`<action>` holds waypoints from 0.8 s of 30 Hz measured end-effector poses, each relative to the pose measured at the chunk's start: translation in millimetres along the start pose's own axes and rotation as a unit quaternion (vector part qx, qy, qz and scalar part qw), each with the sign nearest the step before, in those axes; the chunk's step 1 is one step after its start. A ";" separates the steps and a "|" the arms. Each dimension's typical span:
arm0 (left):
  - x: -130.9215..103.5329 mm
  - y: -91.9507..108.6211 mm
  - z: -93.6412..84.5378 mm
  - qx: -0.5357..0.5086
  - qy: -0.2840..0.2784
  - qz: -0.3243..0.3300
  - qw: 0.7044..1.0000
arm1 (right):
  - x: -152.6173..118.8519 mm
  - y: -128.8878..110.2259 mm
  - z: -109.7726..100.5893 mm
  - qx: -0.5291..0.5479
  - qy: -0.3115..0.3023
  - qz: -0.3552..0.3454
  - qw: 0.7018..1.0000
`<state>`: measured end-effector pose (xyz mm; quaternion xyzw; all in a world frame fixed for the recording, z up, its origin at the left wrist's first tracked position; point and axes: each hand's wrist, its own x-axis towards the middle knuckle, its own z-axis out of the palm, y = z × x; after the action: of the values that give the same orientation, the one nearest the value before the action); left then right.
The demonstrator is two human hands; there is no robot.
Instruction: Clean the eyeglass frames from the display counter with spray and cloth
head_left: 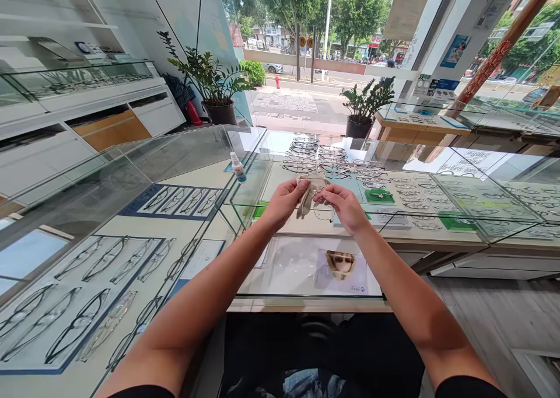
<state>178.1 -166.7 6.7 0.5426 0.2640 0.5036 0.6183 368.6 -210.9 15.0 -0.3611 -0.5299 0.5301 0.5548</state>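
Note:
My left hand [287,203] is closed on a beige-grey cleaning cloth [303,208], its thumb on top and the cloth hanging below the fingers. Just to the right, my right hand [343,204] pinches a pair of thin-rimmed eyeglasses [324,218] by the frame. The cloth lies against the glasses between both hands, though the exact contact is too small to make out. Both hands are above the glass display counter [280,252]. A small white spray bottle [238,168] with a blue label stands on the counter glass, left of my hands.
Rows of eyeglasses [304,148] lie beyond my hands. Framed trays of glasses [83,304] fill the left case. A picture card [342,271] lies under the glass near me. Glass case edges run along both sides. Potted plants [361,109] stand by the window.

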 end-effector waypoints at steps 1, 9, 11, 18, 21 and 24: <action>-0.1 0.5 -0.1 0.006 0.001 0.002 1.000 | 0.0 0.6 -0.3 0.004 -0.003 0.000 1.000; 0.4 2.4 -2.4 0.017 -0.004 -0.004 1.000 | 1.6 3.9 -1.8 0.040 0.001 0.020 0.999; -0.2 3.0 -2.2 0.017 -0.011 -0.003 1.000 | 1.8 4.1 -2.1 0.051 0.002 0.026 0.998; -3.1 6.3 2.3 0.015 -0.027 0.010 0.999 | 1.6 6.5 -2.0 0.067 -0.003 0.028 0.997; -3.2 4.1 4.5 0.000 -0.033 0.019 0.999 | 1.6 8.3 1.0 0.069 -0.011 0.038 0.997; -3.1 0.5 5.3 -0.021 -0.046 0.021 0.999 | 1.5 10.4 4.1 0.078 -0.018 0.045 0.996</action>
<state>181.4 -171.7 7.9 0.5577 0.2134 0.4967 0.6299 362.3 -208.2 6.0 -0.3309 -0.4803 0.6002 0.5474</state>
